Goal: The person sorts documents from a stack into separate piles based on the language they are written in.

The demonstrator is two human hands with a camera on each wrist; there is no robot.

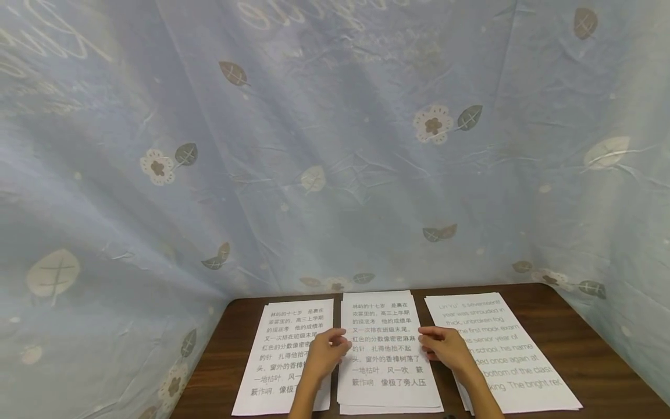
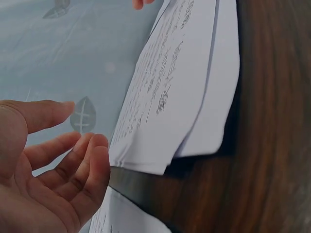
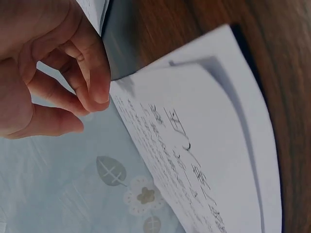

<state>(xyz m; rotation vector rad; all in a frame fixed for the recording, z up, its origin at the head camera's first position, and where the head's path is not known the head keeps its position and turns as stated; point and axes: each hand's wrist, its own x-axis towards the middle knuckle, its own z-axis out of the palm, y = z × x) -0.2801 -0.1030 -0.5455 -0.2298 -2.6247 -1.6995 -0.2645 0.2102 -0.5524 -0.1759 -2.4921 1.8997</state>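
A middle stack of white paper sheets point(image 1: 384, 352) printed with Chinese characters lies on the dark wooden table. Beside its left edge is my left hand point(image 1: 327, 352), thumb and fingers apart and nothing between them. My right hand point(image 1: 447, 349) is at the opposite edge, its fingers loosely bent and its fingertips close to the paper. Whether they touch it, I cannot tell. In the right wrist view, the top sheet of the stack point(image 3: 165, 97) is askew over the lower ones. The left wrist view also shows offset sheet edges on this stack point(image 2: 165, 87).
A second stack of Chinese text point(image 1: 285, 355) lies to the left, partly covered by my left hand. On the right is a stack of English text point(image 1: 502, 349), partly behind my right hand. Dark wooden table point(image 1: 220, 349) shows around them. A blue patterned curtain point(image 1: 335, 174) hangs behind.
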